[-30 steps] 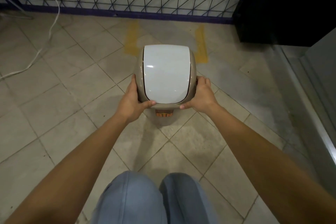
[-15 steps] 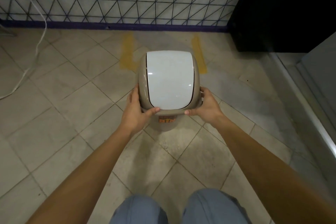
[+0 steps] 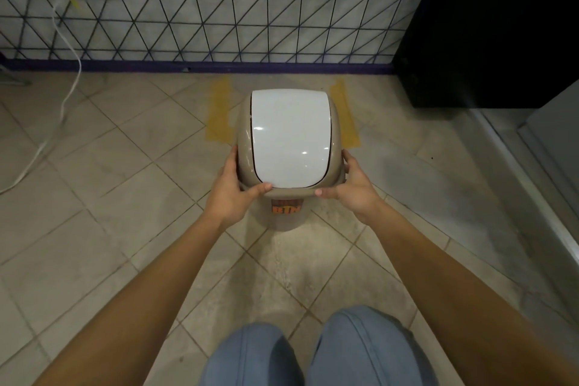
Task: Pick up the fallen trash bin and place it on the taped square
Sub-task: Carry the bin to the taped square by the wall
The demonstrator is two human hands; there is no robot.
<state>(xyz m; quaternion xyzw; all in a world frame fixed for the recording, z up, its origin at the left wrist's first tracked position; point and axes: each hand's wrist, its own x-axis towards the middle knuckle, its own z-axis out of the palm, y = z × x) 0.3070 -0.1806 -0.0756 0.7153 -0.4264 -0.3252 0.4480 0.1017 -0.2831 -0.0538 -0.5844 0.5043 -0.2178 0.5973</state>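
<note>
Bare skin of the left hand (image 3: 230,194) and right hand (image 3: 354,191) clasped the beige trash bin (image 3: 288,141) by its sides, thumbs under the white lid (image 3: 289,138). It stood upright near the yellow taped square (image 3: 219,113) by the wall. Carrying looked under way; next, move it forward between the tape strips.

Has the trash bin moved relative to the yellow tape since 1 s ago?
Yes. The trash bin, held by both hands, has gone forward toward the wall: its lid now reaches farther up between the yellow tape strips.
</note>
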